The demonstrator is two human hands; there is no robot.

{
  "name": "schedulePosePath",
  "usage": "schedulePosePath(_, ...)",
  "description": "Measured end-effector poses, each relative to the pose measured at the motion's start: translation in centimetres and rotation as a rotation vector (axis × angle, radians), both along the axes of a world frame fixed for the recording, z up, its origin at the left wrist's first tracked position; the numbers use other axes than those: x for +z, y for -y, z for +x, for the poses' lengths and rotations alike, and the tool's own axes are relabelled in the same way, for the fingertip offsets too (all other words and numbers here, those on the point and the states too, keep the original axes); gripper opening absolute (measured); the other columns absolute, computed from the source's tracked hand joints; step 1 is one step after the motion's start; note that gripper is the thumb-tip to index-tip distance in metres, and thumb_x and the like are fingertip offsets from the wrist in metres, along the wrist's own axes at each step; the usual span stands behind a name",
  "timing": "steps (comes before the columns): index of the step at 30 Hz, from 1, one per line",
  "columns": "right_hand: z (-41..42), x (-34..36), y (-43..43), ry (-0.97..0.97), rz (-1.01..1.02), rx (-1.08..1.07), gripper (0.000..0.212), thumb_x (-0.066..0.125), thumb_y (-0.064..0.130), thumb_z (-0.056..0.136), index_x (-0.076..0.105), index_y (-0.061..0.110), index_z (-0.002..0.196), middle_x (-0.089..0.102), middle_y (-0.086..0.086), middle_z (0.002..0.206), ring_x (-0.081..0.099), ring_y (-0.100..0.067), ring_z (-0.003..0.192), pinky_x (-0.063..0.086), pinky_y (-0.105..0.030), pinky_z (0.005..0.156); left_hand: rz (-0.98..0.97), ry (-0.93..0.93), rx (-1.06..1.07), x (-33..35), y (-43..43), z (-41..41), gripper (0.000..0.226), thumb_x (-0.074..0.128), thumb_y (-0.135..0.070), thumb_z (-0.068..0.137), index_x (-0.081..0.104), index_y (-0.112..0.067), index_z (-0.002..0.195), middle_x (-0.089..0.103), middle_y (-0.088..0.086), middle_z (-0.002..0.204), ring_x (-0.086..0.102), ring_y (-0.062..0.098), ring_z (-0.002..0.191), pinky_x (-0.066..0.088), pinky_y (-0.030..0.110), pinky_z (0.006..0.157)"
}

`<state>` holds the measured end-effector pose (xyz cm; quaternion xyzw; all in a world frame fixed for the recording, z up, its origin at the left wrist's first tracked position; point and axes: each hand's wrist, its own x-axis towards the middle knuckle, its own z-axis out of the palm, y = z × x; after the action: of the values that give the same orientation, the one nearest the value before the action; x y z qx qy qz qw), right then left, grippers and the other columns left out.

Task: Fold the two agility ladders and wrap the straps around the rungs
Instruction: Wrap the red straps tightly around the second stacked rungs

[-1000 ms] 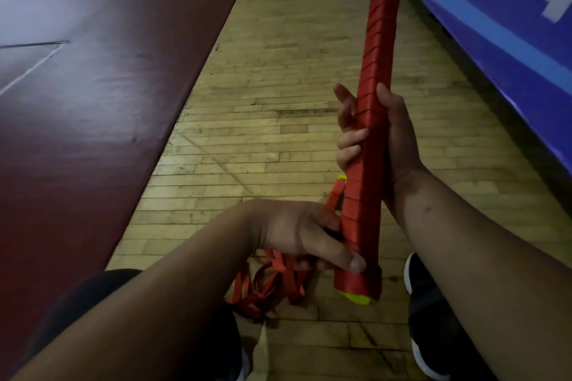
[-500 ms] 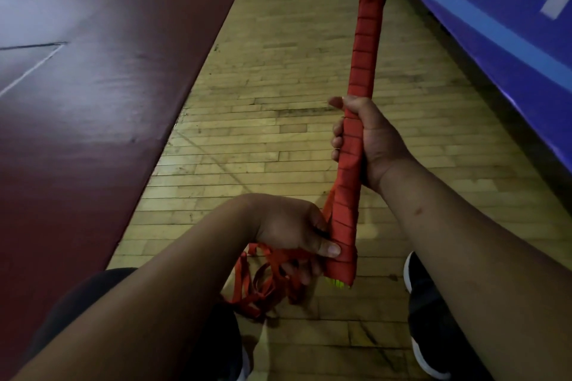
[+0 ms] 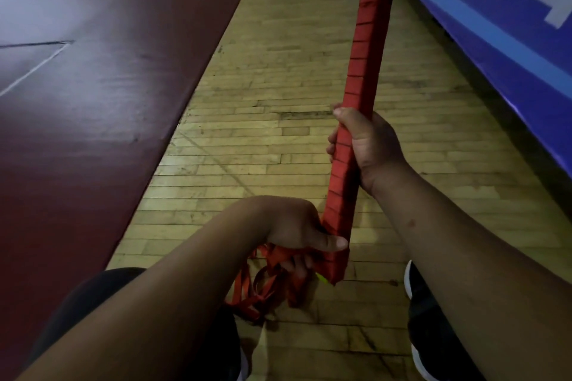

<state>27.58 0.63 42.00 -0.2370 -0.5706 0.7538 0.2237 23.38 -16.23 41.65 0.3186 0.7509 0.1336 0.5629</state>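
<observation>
Rung bundle (image 3: 365, 71) upright (strap-wrapped); right hand (image 3: 373, 145) grips middle, left hand (image 3: 294, 226) clamps bottom plus loose straps (image 3: 246, 288).

The right grip (image 3: 370, 145) curls round the middle of the red bundle (image 3: 366, 49), which tilts up toward the blue banner (image 3: 495, 28). The left grip (image 3: 295, 227) pinches its lower end, thumb across the wrap. Loose straps (image 3: 263, 286) hang bunched below, over the wooden floor (image 3: 272, 77).

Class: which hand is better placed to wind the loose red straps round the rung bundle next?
Left, most likely. The left hand holds the loose red fabric straps at the lower end of the long red-wrapped bundle of yellow rungs; the right hand grips its middle, steadying it.
</observation>
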Motion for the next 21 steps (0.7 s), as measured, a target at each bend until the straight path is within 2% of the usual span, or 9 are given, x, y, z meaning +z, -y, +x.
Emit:
schedulePosePath(3, 0.0, 0.0, 0.3, 0.015, 0.062, -0.058, 0.028, 0.075, 0.035, 0.098, 0.074, 0.015, 0.117, 0.072, -0.007, 0.076, 0.072, -0.024, 0.067, 0.06, -0.037, 0.064, -0.034, -0.114, -0.034, -0.5, -0.1, -0.3, 0.066, 0.06, -0.071, 0.099, 0.078, -0.01, 0.116, 0.084, 0.006, 0.097, 0.082, 0.028, 0.096, 0.065, 0.042, 0.095)
schedulePosePath(4, 0.1, 0.1, 0.3, 0.022, 0.083, -0.073, 0.027, 0.076, 0.036, 0.098, 0.074, 0.016, 0.116, 0.073, -0.006, 0.076, 0.073, -0.023, 0.067, 0.061, -0.036, 0.064, -0.046, -0.144, -0.027, -0.6, -0.1, -0.3, 0.066, 0.059, -0.072, 0.099, 0.079, -0.011, 0.114, 0.084, 0.006, 0.096, 0.082, 0.028, 0.097, 0.064, 0.044, 0.097)
schedulePosePath(10, 0.4, 0.3, 0.4, 0.067, 0.194, -0.109, 0.029, 0.077, 0.047, 0.098, 0.07, 0.023, 0.113, 0.076, -0.002, 0.081, 0.077, -0.019, 0.071, 0.064, -0.03, 0.066, -0.025, -0.307, 0.067, -1.4, -0.8, 1.0, 0.058, 0.065, -0.069, 0.098, 0.078, -0.013, 0.091, 0.082, 0.003, 0.078, 0.081, 0.021, 0.075, 0.068, 0.04, 0.087)
schedulePosePath(14, 0.5, 0.2, 0.3, 0.093, 0.175, -0.129, 0.034, 0.079, 0.049, 0.096, 0.071, 0.024, 0.116, 0.079, -0.004, 0.086, 0.08, -0.02, 0.076, 0.066, -0.035, 0.071, -0.009, -0.407, 0.022, -1.8, -1.3, 1.6, 0.058, 0.066, -0.067, 0.098, 0.079, -0.01, 0.101, 0.083, 0.008, 0.085, 0.082, 0.027, 0.083, 0.067, 0.041, 0.089)
schedulePosePath(17, 0.6, 0.6, -0.3, 0.063, 0.059, -0.056, 0.035, 0.08, 0.043, 0.097, 0.072, 0.019, 0.12, 0.079, -0.008, 0.088, 0.08, -0.025, 0.083, 0.066, -0.041, 0.075, 0.048, -0.384, -0.027, -1.2, -0.8, 1.1, 0.054, 0.064, -0.067, 0.099, 0.078, -0.016, 0.108, 0.081, 0.0, 0.078, 0.081, 0.022, 0.083, 0.064, 0.04, 0.09)
schedulePosePath(21, 1.1, 1.2, -1.0, -0.051, -0.301, 0.174, 0.047, 0.07, 0.043, 0.102, 0.068, 0.011, 0.136, 0.078, -0.005, 0.104, 0.076, -0.022, 0.088, 0.06, -0.036, 0.07, 0.162, -0.184, -0.034, -0.1, 0.5, 0.2, 0.045, 0.071, -0.055, 0.1, 0.078, -0.012, 0.112, 0.077, 0.0, 0.086, 0.074, 0.015, 0.075, 0.062, 0.028, 0.071)
